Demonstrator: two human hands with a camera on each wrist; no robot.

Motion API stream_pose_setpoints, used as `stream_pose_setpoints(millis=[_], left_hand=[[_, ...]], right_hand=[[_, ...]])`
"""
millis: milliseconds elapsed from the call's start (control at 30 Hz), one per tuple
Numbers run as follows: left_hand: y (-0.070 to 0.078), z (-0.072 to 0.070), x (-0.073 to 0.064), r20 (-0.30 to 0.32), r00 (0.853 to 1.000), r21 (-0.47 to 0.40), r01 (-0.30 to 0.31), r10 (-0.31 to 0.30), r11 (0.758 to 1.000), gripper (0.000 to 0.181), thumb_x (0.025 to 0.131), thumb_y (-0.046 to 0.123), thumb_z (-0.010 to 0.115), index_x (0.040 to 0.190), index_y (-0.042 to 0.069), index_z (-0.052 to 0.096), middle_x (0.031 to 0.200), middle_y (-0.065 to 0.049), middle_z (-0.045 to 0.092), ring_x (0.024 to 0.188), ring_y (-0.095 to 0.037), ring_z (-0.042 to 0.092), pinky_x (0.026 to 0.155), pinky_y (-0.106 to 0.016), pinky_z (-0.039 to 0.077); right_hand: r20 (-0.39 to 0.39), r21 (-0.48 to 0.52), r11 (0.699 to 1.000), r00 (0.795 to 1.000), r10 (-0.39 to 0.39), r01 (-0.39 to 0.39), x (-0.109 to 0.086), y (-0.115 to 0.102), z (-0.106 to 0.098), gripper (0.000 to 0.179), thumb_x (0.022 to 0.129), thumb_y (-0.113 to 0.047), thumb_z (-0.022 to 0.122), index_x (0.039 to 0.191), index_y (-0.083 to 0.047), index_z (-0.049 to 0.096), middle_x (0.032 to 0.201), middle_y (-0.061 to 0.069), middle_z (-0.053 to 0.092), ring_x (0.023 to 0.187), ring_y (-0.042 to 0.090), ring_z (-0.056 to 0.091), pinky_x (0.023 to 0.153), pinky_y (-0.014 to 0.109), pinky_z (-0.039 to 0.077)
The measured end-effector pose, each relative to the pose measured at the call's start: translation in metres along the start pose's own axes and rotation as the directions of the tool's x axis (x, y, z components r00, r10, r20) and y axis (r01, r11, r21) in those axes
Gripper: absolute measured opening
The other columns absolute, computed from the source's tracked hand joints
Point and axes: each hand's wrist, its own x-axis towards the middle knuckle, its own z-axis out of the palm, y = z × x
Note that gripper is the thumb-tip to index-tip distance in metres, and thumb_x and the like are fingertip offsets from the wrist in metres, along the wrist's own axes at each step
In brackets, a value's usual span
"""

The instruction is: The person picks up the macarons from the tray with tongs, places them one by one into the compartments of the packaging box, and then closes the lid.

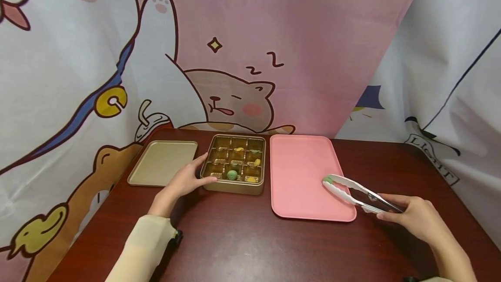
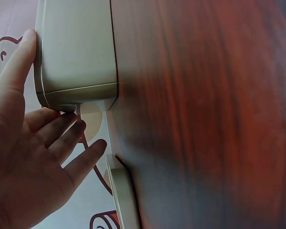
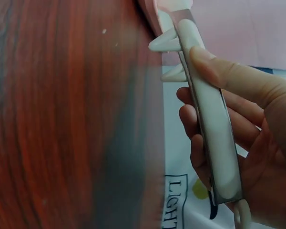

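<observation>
My left hand point(image 1: 189, 178) rests at the front left corner of a gold box point(image 1: 232, 187) divided into small compartments. In the left wrist view, the thumb lies along the box's front rim and the other fingers extend loosely by its left side. A green ball point(image 1: 232, 175) sits in the front middle compartment, and yellow pieces point(image 1: 251, 179) lie in some others. My right hand point(image 1: 416, 216) grips the handles of white and metal tongs point(image 1: 362, 193), thumb on one arm and fingers on the other. Between the tong tips is a small green piece point(image 1: 328, 180), over the pink tray point(image 1: 299, 177).
A flat gold lid point(image 1: 163, 163) lies left of the box. The pink tray is close to the box's right side. All stand on a dark reddish wooden table point(image 1: 242, 238), with a printed cartoon curtain point(image 1: 313, 47) behind it.
</observation>
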Motion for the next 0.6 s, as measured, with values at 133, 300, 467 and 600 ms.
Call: stream_pose_setpoints(millis=[133, 300, 467, 600], left_hand=[[0.000, 0.000, -0.001, 0.001, 1.000, 0.004, 0.001, -0.001, 1.000, 0.097, 0.085, 0.046, 0.076, 0.157, 0.004, 0.028, 0.159, -0.022, 0.035, 0.144, -0.042, 0.038, 0.114, -0.059, 0.036], [0.001, 0.000, -0.002, 0.002, 1.000, -0.002, 0.002, -0.002, 1.000, 0.097, 0.085, 0.046, 0.076, 0.157, 0.004, 0.028, 0.159, -0.022, 0.035, 0.144, -0.042, 0.038, 0.114, -0.059, 0.036], [0.000, 0.000, -0.002, -0.002, 1.000, 0.002, 0.002, -0.002, 1.000, 0.096, 0.085, 0.046, 0.076, 0.157, 0.005, 0.028, 0.159, -0.022, 0.035, 0.144, -0.042, 0.039, 0.114, -0.059, 0.036], [-0.001, 0.000, -0.001, -0.007, 1.000, 0.012, -0.005, 0.005, 1.000, 0.096, 0.085, 0.047, 0.076, 0.157, 0.004, 0.029, 0.158, -0.023, 0.036, 0.143, -0.043, 0.039, 0.114, -0.059, 0.036]], right_hand=[[-0.011, 0.010, 1.000, 1.000, -0.010, 0.010, 0.001, 0.007, 0.003, 0.062, 0.070, -0.044, 0.089, 0.119, -0.009, 0.074, 0.099, 0.017, 0.076, 0.076, 0.008, 0.054, 0.065, 0.028, 0.040], [-0.021, 0.030, 0.999, 1.000, -0.011, 0.012, 0.001, 0.012, 0.005, 0.060, 0.070, -0.046, 0.088, 0.118, -0.012, 0.075, 0.099, 0.014, 0.076, 0.073, -0.002, 0.048, 0.063, 0.020, 0.037], [-0.042, 0.050, 0.998, 0.999, -0.021, 0.023, -0.001, 0.012, 0.008, 0.058, 0.069, -0.045, 0.089, 0.116, -0.013, 0.076, 0.098, 0.012, 0.076, 0.072, -0.006, 0.047, 0.062, 0.017, 0.036], [-0.055, 0.064, 0.997, 0.998, -0.032, 0.035, -0.002, 0.008, 0.008, 0.056, 0.070, -0.043, 0.089, 0.115, -0.013, 0.076, 0.096, 0.010, 0.077, 0.072, -0.007, 0.047, 0.062, 0.016, 0.035]])
